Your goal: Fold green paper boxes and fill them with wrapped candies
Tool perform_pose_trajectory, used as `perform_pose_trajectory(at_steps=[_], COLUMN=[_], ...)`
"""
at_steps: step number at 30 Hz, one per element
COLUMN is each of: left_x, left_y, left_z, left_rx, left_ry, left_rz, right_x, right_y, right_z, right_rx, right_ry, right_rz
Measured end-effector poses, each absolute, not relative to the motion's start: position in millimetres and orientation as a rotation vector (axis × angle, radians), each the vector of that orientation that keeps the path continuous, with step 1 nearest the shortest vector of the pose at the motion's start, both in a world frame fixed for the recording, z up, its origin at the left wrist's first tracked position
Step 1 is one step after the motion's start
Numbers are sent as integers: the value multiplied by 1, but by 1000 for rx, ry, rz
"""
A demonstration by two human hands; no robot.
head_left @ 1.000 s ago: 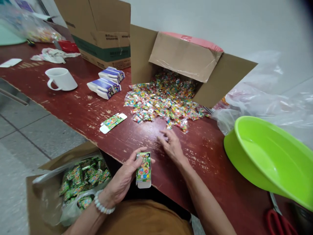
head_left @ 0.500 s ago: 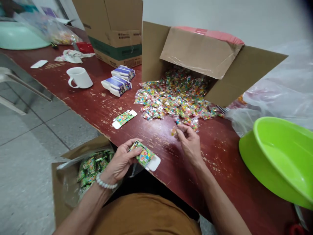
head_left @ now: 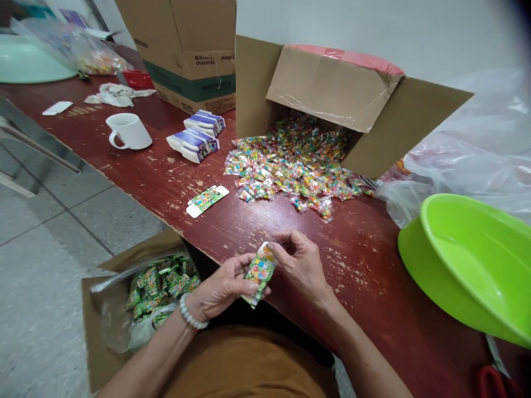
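Note:
My left hand (head_left: 230, 284), with a pale bead bracelet at the wrist, grips a small green printed candy box (head_left: 261, 272) held tilted above the table's front edge. At the box's upper end is my right hand (head_left: 301, 262), its thumb and fingers pinched on a small clear candy packet (head_left: 269, 253), partly hidden by the fingers. Another green box (head_left: 207, 200), flattened, lies on the table. Beyond it, a heap of clear candy packets (head_left: 286, 168) spills from a cardboard carton (head_left: 319, 83) lying on its side.
A bright green basin (head_left: 418, 254) stands at the right on the red table (head_left: 357, 243). A white mug (head_left: 135, 132) and purple-white cartons (head_left: 194, 145) are at the left. Below, an open box (head_left: 93, 326) holds several green packets (head_left: 166, 284). Scissors-like red handles (head_left: 489, 381) show lower right.
My right hand has come from beside the packet heap back to the candy box, bringing a packet to its upper end. My left hand has turned the box more upright.

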State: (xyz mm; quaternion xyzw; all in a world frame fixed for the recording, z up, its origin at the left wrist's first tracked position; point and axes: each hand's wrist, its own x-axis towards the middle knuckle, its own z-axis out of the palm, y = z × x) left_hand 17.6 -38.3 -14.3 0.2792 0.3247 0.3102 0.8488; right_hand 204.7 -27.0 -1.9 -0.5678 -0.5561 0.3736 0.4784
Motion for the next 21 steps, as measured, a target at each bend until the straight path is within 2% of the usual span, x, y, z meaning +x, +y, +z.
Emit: perform_pose_trajectory(at_steps=[3, 9, 15, 21], left_x=[26, 26, 30, 36], left_y=[-39, -35, -34, -31], left_z=[-14, -13, -10, -6], left_rx=[699, 834, 750, 566], left_ry=[672, 693, 770, 876], left_rz=[627, 649, 773, 849], right_x=[208, 222, 212, 209], right_y=[-27, -18, -18, -23], right_z=[6, 11, 1, 0], right_rx=[-1395, -1161, -1252, -1163], right_ry=[-1540, -1819, -1492, -1278], right_rz=[890, 1109, 1221, 1294])
